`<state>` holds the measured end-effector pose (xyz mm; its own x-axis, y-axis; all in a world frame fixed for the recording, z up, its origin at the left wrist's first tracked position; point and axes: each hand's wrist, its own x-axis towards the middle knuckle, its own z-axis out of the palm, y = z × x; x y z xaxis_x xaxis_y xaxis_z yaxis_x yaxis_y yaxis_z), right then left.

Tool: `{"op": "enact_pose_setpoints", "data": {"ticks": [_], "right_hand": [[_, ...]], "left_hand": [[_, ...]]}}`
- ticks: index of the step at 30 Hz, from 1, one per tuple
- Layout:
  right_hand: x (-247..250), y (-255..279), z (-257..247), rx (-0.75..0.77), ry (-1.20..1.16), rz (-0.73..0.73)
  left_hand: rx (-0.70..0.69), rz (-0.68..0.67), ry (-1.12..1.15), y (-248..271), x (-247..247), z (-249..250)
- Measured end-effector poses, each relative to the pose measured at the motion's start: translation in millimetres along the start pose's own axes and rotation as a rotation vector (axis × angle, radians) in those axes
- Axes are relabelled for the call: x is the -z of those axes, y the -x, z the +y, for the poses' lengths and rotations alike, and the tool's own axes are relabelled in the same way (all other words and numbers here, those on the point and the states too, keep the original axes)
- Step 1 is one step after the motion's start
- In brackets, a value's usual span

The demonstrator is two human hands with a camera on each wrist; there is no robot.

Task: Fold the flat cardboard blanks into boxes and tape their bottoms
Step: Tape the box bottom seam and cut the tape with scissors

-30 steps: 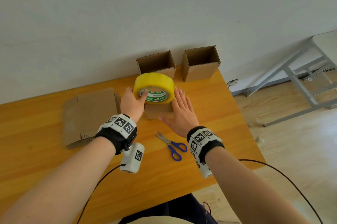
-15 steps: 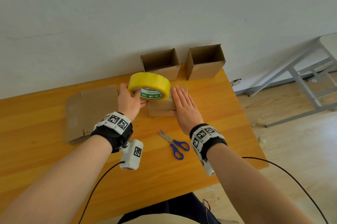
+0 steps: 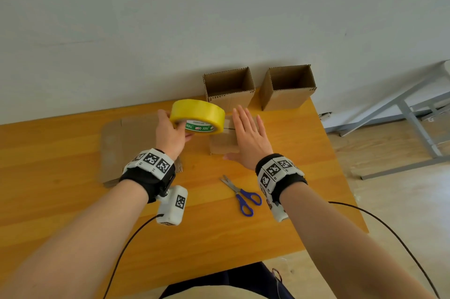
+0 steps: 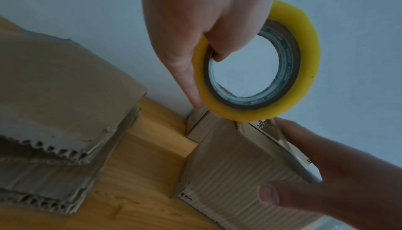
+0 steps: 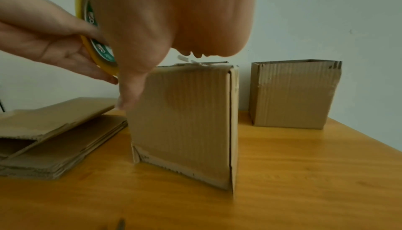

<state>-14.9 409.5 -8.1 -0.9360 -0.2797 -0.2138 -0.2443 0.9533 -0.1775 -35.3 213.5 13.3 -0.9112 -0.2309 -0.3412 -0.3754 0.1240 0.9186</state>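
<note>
Tilted flatter than a moment ago, the tape roll (image 3: 197, 116) now sits farther left over the upturned box (image 3: 222, 145).

Left hand (image 3: 170, 134) grips the yellow roll, fingers hooked through its core and thumb on the outer rim, holding it just above the box's far left edge. Right hand (image 3: 250, 139) lies flat on the box's closed bottom flaps, fingers straight and spread, thumb down the near side. This box stands on the wooden table (image 3: 73, 201), between a stack of flat blanks (image 3: 126, 143) and the table's right edge. Two finished boxes (image 3: 229, 88) stand open-topped against the wall. Blue-handled scissors (image 3: 241, 194) lie near the right wrist.
</note>
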Motion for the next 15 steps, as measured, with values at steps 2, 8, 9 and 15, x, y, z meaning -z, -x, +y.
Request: {"op": "enact_pose_setpoints", "data": {"ticks": [2, 8, 9, 15], "right_hand": [[3.8, -9.3, -0.9, 0.003, -0.025, -0.038], [5.6, -14.9, 4.7, 0.064, 0.001, -0.049], [4.6, -14.8, 4.4, 0.071, 0.007, -0.044], [-0.7, -9.7, 9.3, 0.090, 0.014, -0.016]], "left_hand": [[0.004, 0.000, -0.001, -1.0, 3.0, -0.5], [-0.056, 0.040, -0.039, -5.7, 8.7, -3.6], [-0.078, 0.057, -0.059, -6.5, 8.5, -3.6], [-0.128, 0.113, -0.158, -9.2, 6.9, -3.2]]}}
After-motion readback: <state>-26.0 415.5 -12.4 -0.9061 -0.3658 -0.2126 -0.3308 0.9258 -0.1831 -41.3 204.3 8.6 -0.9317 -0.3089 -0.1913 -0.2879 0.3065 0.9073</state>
